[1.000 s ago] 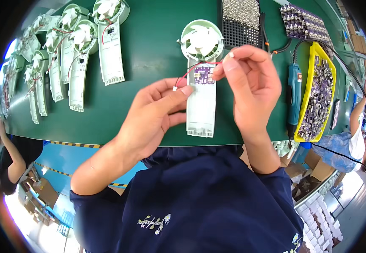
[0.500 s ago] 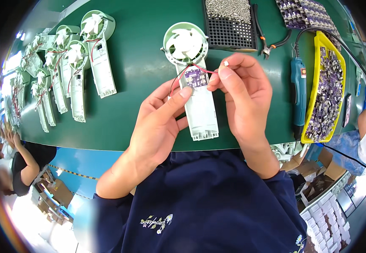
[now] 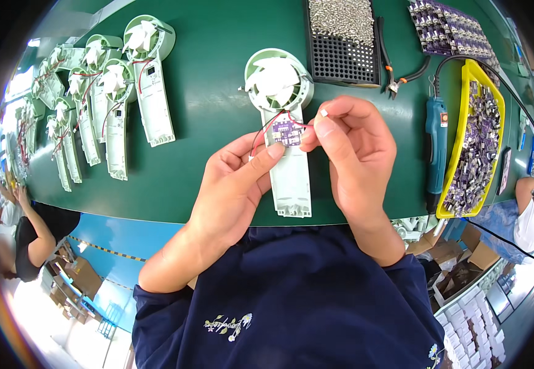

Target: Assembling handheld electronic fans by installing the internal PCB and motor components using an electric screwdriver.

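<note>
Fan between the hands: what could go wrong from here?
1. The red wire runs between the fan and the right hand; a hard pull might strain it.
2. The thumb of the left hand lies at the lower edge of the board; pressing could shift it.

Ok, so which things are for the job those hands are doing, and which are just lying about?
Seem part of the job:
purple circuit board, by the left hand
red wire and white plug, in the right hand
green fan

Lying about, untouched:
pliers
teal corded tool
yellow tray of boards
black tray of metal pieces
other fans
</note>
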Motion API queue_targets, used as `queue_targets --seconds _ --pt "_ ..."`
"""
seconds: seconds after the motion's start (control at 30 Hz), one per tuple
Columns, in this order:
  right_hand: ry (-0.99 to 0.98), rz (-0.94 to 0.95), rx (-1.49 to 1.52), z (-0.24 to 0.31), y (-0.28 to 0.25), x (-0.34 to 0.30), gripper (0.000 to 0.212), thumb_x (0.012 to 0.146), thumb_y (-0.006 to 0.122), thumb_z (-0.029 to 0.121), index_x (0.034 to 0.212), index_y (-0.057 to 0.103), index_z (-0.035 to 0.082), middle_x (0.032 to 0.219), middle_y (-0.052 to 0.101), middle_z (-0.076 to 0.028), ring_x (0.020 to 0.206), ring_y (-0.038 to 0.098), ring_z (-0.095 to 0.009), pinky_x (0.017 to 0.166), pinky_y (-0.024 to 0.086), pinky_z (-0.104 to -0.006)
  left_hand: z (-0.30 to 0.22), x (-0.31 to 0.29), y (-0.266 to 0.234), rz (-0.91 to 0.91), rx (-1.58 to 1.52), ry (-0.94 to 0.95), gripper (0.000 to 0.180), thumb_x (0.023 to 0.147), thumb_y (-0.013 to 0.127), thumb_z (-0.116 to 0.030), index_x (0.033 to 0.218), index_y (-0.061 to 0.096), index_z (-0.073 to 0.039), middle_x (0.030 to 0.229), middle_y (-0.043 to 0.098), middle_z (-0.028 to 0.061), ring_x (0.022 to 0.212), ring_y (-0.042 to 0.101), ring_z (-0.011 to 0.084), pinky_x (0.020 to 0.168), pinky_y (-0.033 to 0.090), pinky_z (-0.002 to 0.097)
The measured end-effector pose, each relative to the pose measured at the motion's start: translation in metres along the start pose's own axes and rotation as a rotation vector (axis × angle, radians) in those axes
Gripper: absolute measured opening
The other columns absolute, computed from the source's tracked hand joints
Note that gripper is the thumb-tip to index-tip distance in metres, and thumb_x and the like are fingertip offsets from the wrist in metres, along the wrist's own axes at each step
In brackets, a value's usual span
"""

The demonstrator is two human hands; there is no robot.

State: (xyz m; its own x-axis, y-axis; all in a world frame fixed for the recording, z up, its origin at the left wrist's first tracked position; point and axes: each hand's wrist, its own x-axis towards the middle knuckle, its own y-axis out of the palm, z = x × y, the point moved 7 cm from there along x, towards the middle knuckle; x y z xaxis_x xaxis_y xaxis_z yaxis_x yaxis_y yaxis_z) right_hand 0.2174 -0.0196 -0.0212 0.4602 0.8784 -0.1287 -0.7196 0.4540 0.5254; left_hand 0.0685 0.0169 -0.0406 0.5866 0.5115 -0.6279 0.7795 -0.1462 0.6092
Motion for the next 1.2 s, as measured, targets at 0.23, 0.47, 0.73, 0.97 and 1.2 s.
queue_targets --seconds 0.23,0.47,0.73,0.97,1.2 --pt "-0.022 0.041 -0.117 0.000 -0.002 0.001 0.016 0.100 0.064 -0.002 0.116 0.062 -0.003 0.104 0.067 -0.009 0.085 0.069 -0.015 0.076 0.058 -0.0312 0.001 0.004 -0.004 -0.004 0.031 0.014 0.029 0.103 0.066 -0.006 0.130 0.064 0.005 0.119 0.073 0.0075 0.106 0.070 0.0130 0.094 0.058 0.0313" --pt "-0.286 0.154 -0.756 0.039 0.004 0.011 0.017 0.094 0.069 -0.009 0.111 0.070 -0.004 0.103 0.067 -0.009 0.083 0.067 -0.014 0.066 0.054 -0.0253 -0.046 -0.011 0.000 -0.109 0.903 0.644 0.047 0.085 0.082 -0.001 0.130 0.065 -0.002 0.119 0.063 0.0110 0.096 0.067 0.0201 0.082 0.057 0.0321" --pt "-0.351 0.270 -1.211 0.047 0.013 0.014 0.013 0.092 0.073 -0.006 0.104 0.072 0.000 0.101 0.067 -0.009 0.083 0.065 -0.013 0.059 0.049 -0.0245 -0.044 -0.013 0.049 0.048 1.553 1.219 0.048 0.067 0.088 -0.016 0.111 0.073 -0.009 0.111 0.056 0.0082 0.099 0.058 0.0295 0.083 0.046 0.0420" --pt "-0.393 0.418 -1.429 0.061 0.025 0.023 0.013 0.089 0.075 -0.005 0.099 0.071 0.001 0.099 0.068 -0.008 0.077 0.063 -0.014 0.057 0.048 -0.0258 -0.044 -0.010 0.037 -0.030 1.639 1.347 0.031 0.072 0.080 -0.021 0.099 0.072 -0.009 0.120 0.057 0.0064 0.112 0.056 0.0275 0.093 0.041 0.0468" --pt "-0.398 0.752 -1.710 0.056 0.051 0.016 0.021 0.077 0.078 -0.005 0.093 0.069 0.004 0.092 0.065 -0.008 0.074 0.065 -0.024 0.063 0.053 -0.0336 -0.045 -0.007 0.028 0.040 1.516 1.330 0.033 0.065 0.079 -0.008 0.098 0.074 -0.009 0.120 0.059 0.0051 0.110 0.053 0.0306 0.095 0.040 0.0475"
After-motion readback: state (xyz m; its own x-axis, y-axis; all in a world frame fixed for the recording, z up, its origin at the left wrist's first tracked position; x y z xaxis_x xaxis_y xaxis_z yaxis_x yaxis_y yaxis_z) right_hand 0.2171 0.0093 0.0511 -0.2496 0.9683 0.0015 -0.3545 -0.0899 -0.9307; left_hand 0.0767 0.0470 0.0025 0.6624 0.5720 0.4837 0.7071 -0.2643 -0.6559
